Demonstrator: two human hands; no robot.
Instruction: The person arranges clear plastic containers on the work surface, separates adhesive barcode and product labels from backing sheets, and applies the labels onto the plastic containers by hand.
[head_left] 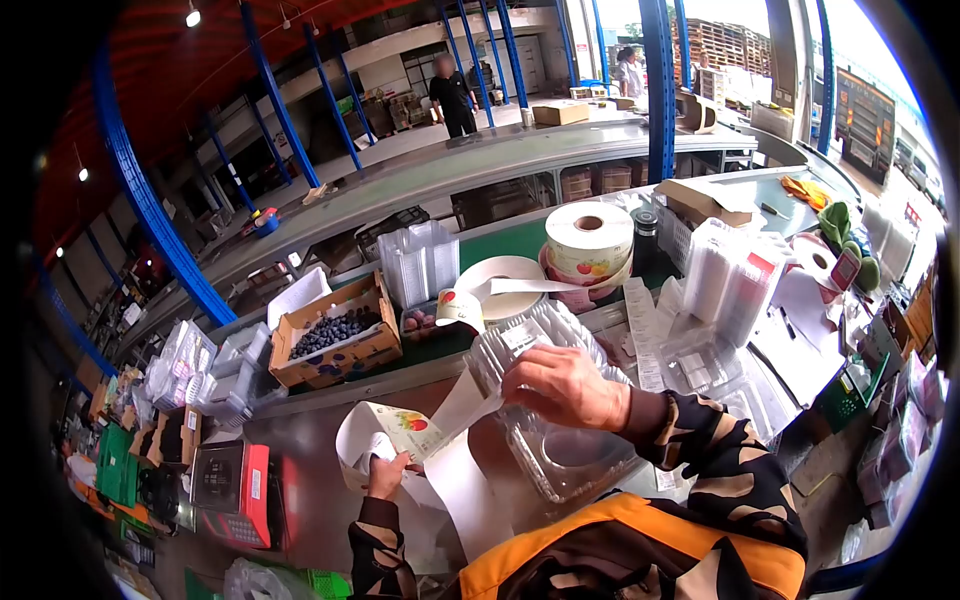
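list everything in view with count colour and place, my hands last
open cardboard box: 1, brown, bench left
small round fruit: many, blue-black, inside it
boxy keypad scale: 1, red, lower left
large paper label rolls: several, white, behind hands
loose printed label strip: 1, white, at left hand
clear plastic containers: many, colourless, around bench
tall metal posts: several, blue, background
distant people: at least 2, black/white clothing, top
left hand: 1, bare, gripping strip
right hand: 1, bare, over containers

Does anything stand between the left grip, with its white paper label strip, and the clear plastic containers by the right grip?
No separate object visibly stands between the left grip and the clear plastic containers; only loose lengths of the white paper label strip cross the gap. The right grip overlaps the containers in this view.
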